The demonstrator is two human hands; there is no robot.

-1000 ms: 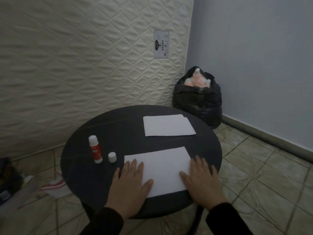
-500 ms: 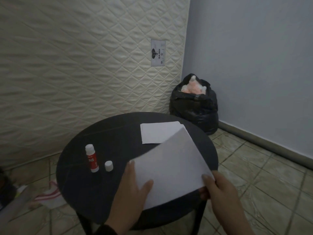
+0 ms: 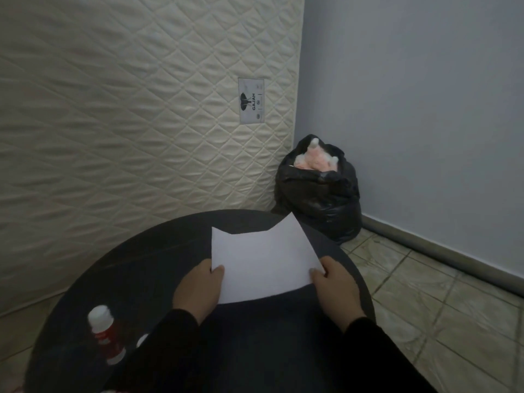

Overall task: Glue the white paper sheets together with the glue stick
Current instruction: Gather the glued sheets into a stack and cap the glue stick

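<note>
We see the corner of a room in a home, used partly for storage. A quilted cream mattress (image 3: 127,114) stands upright against one wall, its sewn label (image 3: 251,101) reading "GAJAH". Beside it, in the corner, a full black rubbish bag (image 3: 320,191) sits on the floor with pale pink material showing at its open top. The other wall (image 3: 419,95) is painted plain pale blue, and the floor (image 3: 442,302) is laid with beige tiles. A small round dark surface (image 3: 119,268) stands in front.

Bare table (image 3: 158,259) lies open left of the paper; glue stick (image 3: 106,336) stands near-left.
</note>
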